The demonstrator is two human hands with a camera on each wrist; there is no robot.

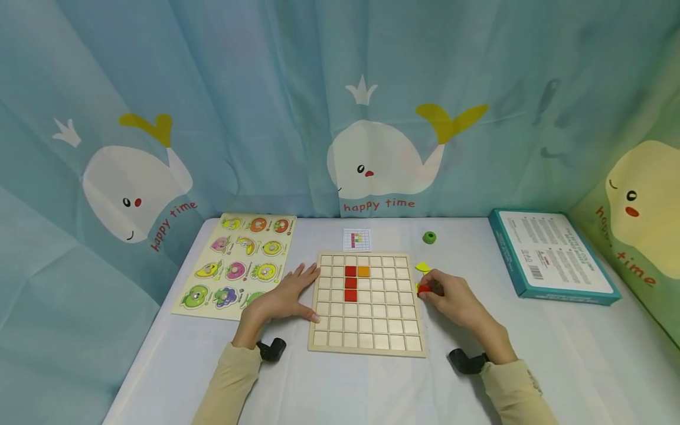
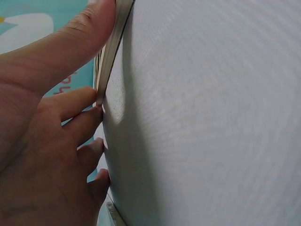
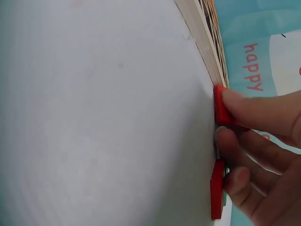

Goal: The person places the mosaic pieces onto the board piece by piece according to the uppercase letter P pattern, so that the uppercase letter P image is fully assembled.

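A wooden grid board [image 1: 366, 352] lies mid-table. Three red tiles [image 1: 350, 283] stand in one column of its squares, with an orange tile [image 1: 363, 271] right of the top one. My left hand [image 1: 284, 298] rests at the board's left edge, fingers spread and the thumb [image 2: 89, 28] on the rim. Beside the right edge, my right hand [image 1: 451, 295] pinches a red block [image 3: 220, 106] between thumb and fingers, close over the table. Another red piece [image 3: 217, 188] lies under its outer fingers. Yellow pieces [image 1: 422, 267] lie just beyond this hand.
Behind the board lies a small pattern card [image 1: 357, 239]. A green round piece [image 1: 429, 237] sits at the back right. At left is a fruit puzzle board [image 1: 234, 268]; a teal-edged box [image 1: 555, 257] lies at right. A whale-print curtain [image 1: 265, 88] hangs behind the table.
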